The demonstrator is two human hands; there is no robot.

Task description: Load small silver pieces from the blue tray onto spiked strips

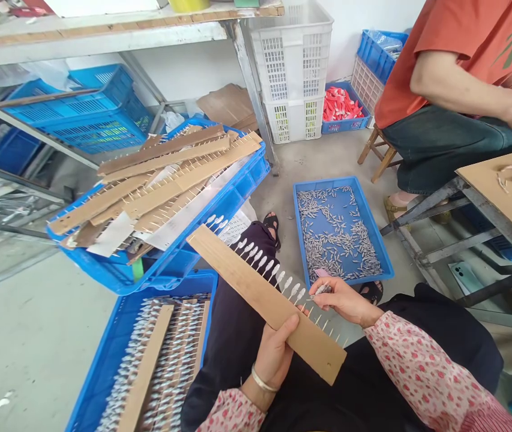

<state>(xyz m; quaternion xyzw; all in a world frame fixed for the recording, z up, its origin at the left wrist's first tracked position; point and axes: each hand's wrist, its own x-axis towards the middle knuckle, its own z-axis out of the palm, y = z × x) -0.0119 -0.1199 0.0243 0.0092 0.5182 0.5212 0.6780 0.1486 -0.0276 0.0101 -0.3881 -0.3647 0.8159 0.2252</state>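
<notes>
My left hand (278, 348) grips a long cardboard strip (256, 294) near its lower end, thumb on the face. Toothpick-like sticks line the strip's upper edge. Small grey-white fish-shaped pieces (261, 262) sit on most of them, while several sticks at the lower right end are bare. Close to the first bare sticks, my right hand (339, 300) pinches a few of the same small grey pieces (323, 289) between thumb and fingers. Beyond that hand, a shallow blue tray (299, 240) on the floor holds many loose grey pieces.
A blue crate (170, 270) at left is heaped with stick-lined cardboard strips (192, 180). Below it, another blue crate (93, 372) holds filled strips. A co-worker (458, 78) sits at right by a cardboard-topped table (508, 192). White crates (292, 66) stand behind, beside a metal-legged bench (251, 84).
</notes>
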